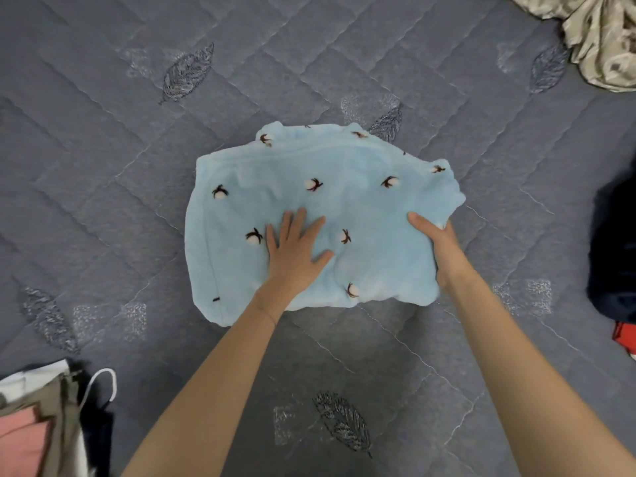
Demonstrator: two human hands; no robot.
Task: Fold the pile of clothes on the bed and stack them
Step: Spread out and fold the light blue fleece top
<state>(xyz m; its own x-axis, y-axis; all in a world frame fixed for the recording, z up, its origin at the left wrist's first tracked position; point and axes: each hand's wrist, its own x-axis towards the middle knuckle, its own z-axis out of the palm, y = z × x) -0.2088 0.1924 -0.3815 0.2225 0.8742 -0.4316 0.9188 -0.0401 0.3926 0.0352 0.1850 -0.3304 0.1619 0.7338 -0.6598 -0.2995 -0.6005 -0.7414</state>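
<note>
Grey quilted bed (137, 166): a blue garment (316, 201) lies partly folded at its centre. Beige cloth (602, 39) is at the far right corner, dark clothes (616, 253) at the right edge, and a stack (34, 428) near left. The left hand (294, 251) presses flat on the garment, fingers spread. The right hand (438, 244) grips the garment's right edge.

A home bedroom: a grey quilted bed cover (103, 149) strewn with clothes (38, 421).
</note>
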